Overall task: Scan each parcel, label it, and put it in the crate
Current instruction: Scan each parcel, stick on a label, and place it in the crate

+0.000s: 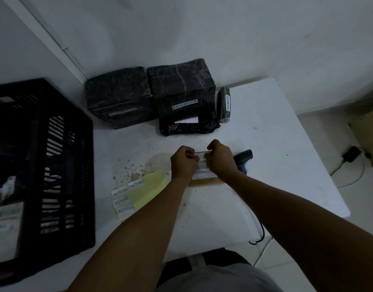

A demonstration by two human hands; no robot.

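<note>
White table (265, 114): black parcels (181, 85), crate (61, 165), scanner (243, 159), label sheet (147, 190).

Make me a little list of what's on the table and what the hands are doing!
hands: left hand and right hand both pinch a RETURN label over a small parcel
scanner: lying right of the hands
black parcels: at the table's far edge
label sheet: left of the hands
crate: far left

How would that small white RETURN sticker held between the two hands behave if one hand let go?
The small white paper RETURN label looks thin, so it would probably droop or curl. Both the left hand and the right hand pinch an end, which suggests it is floppy. Being a sticker, it may cling to fingers.
</note>
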